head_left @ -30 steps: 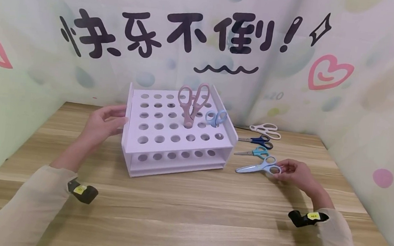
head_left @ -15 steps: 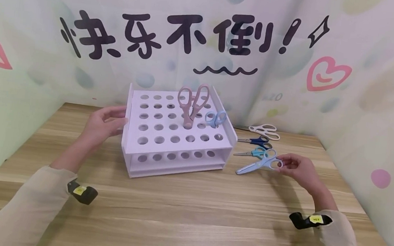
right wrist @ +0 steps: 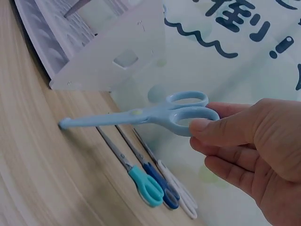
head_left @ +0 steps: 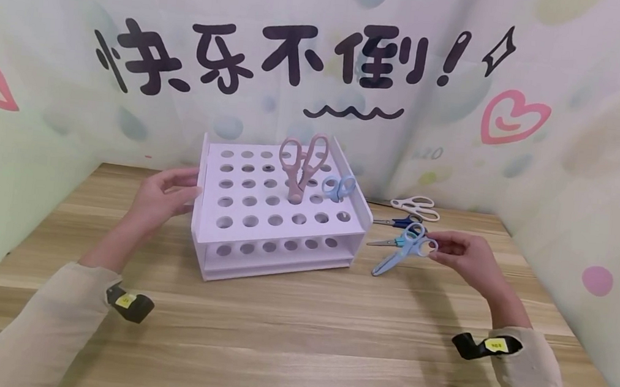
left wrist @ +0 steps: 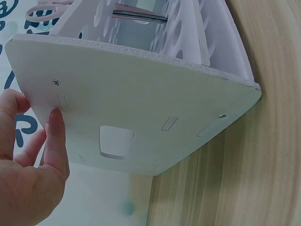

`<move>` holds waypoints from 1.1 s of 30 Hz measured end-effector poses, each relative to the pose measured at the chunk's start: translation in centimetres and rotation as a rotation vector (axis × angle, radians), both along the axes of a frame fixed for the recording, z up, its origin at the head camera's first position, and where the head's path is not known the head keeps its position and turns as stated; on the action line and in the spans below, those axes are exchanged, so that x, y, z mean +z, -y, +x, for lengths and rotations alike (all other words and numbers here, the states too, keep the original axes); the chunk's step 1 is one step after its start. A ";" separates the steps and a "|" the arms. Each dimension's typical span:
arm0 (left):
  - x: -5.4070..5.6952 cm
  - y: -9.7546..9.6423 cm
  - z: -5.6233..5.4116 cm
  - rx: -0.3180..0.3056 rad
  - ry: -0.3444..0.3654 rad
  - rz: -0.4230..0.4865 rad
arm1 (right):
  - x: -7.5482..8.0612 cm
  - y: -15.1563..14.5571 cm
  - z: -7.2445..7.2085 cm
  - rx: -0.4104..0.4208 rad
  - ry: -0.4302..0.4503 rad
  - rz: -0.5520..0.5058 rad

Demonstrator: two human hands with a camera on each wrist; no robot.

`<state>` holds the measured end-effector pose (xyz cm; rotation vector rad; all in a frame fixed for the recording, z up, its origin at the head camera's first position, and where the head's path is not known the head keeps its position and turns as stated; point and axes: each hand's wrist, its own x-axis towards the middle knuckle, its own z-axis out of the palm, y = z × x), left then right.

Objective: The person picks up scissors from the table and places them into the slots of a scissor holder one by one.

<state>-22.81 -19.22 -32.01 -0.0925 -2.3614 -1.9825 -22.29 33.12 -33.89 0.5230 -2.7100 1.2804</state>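
A white rack (head_left: 262,229) with rows of round holes stands on the table. My left hand (head_left: 163,196) rests against its left side panel. In the left wrist view, fingertips of the left hand (left wrist: 37,160) touch that panel (left wrist: 136,89) near its edge. My right hand (head_left: 465,256) pinches light blue scissors (head_left: 404,251) by one handle loop. Their long light blue blade end (right wrist: 103,120) points toward the rack and down, close over the table. Pink scissors (head_left: 296,177) and small light blue scissors (head_left: 338,188) stand in the rack's holes, handles up.
Right of the rack lie teal scissors (right wrist: 146,186), dark blue scissors (right wrist: 164,186) and white scissors (head_left: 416,207), side by side on the wooden table (head_left: 286,339). A printed fabric backdrop (head_left: 273,110) hangs behind the table.
My right hand has raised the light blue scissors' handles and moved slightly left and back, tilting the blade downward over the teal scissors. The left hand and the rack have not moved.
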 end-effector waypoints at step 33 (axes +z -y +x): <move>-0.1 0.1 -0.1 -0.005 0.011 -0.022 | 4.0 5.4 0.2 0.124 -0.176 0.167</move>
